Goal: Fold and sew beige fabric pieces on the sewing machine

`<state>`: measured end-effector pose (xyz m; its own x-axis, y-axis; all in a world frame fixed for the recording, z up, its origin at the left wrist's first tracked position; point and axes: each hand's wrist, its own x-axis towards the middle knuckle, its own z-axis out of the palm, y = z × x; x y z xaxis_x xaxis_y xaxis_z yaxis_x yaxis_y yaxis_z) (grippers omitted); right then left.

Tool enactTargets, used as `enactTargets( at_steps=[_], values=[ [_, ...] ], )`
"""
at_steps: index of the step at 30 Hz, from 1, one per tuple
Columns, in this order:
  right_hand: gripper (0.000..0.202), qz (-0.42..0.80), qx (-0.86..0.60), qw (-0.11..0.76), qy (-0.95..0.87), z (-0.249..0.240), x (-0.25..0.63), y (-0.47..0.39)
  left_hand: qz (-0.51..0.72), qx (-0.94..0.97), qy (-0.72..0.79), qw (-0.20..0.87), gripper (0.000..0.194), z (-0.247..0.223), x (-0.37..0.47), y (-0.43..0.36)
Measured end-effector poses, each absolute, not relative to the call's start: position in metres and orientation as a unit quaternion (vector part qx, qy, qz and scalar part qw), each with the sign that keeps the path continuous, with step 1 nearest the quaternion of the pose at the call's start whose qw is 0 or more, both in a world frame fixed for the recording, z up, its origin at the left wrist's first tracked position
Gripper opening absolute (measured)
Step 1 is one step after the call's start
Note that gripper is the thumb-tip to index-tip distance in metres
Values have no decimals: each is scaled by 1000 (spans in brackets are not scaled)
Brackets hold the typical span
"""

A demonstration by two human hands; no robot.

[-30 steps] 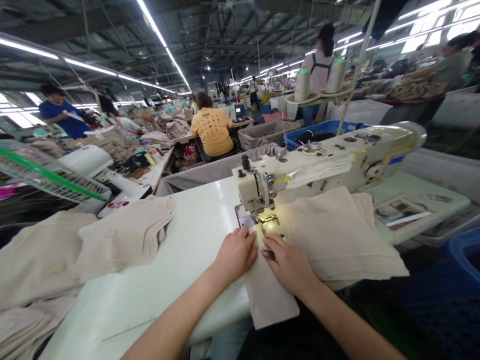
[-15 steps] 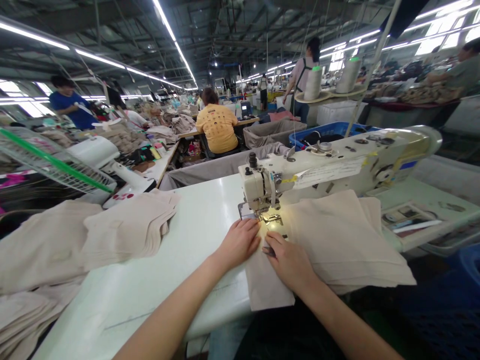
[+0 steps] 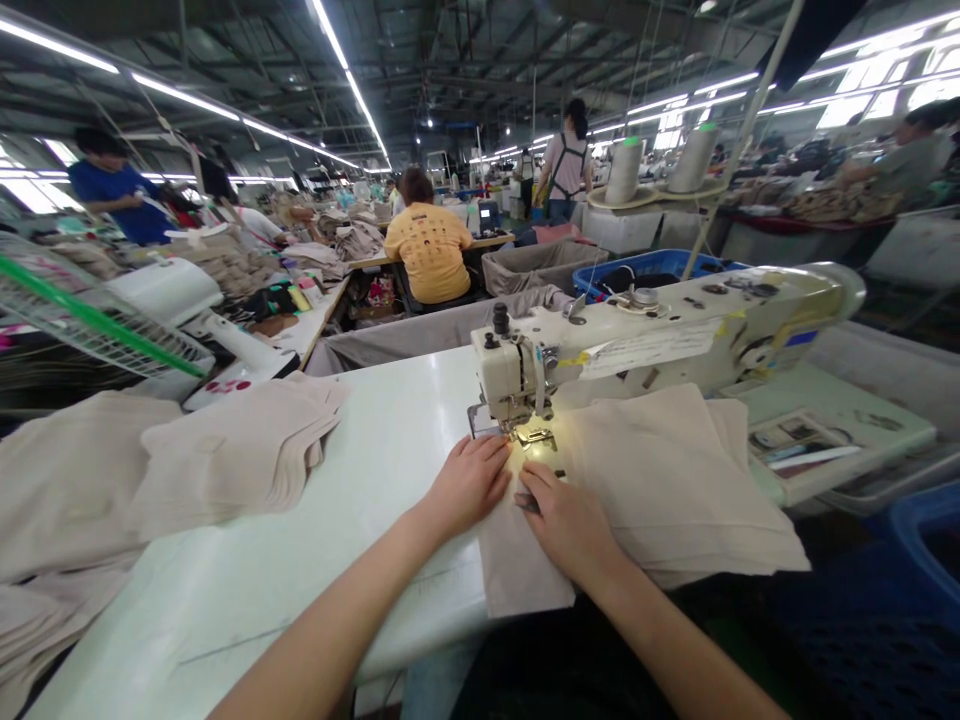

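A beige fabric piece (image 3: 523, 570) lies under the sewing machine (image 3: 517, 375) and hangs toward the table's front edge. My left hand (image 3: 469, 482) rests on its left side, fingers stretched flat and close together, the tips just by the lit presser foot (image 3: 510, 428). To the right, my right hand (image 3: 566, 520) is bent over the same piece, its fingers closed around a small dark metal tool (image 3: 526, 502). Most of that tool is hidden under the fingers, so its kind is unclear. A metal guide (image 3: 535, 437) sits just beyond the fingertips.
Stacked beige pieces (image 3: 675, 480) lie right of the needle, under the machine arm. More beige stacks (image 3: 240, 450) cover the table's left side, near a white fan (image 3: 169, 300). Thread cones (image 3: 624, 172) stand behind. A co-worker in yellow (image 3: 429, 250) sits ahead.
The whole view has shifted slightly, so the table and machine appear further left. Both hands keep nearly the same place at the machine. A standing person in the background has moved left.
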<state>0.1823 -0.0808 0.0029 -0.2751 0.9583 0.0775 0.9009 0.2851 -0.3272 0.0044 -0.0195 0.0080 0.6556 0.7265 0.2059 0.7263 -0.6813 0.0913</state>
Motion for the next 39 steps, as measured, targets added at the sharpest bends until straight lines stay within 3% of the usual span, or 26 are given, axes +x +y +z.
enactTargets(
  at_steps=[6, 10, 24, 30, 39],
  values=[
    [42, 134, -569, 100, -805, 2, 192, -101, 67, 933, 353, 27, 20, 15, 14, -63],
    [48, 139, -565, 90, -808, 0, 195, -106, 108, 938, 328, 33, 23, 14, 12, -76],
    [29, 127, -568, 123, -804, 8, 185, -58, 134, 928, 345, 31, 20, 13, 0, -18],
    [17, 109, -622, 132, -764, 4, 187, -87, 163, 917, 363, 33, 33, 1, -6, -21],
    [25, 99, -626, 141, -761, -12, 191, -103, 163, 921, 353, 7, 32, -5, -7, -25]
  ],
)
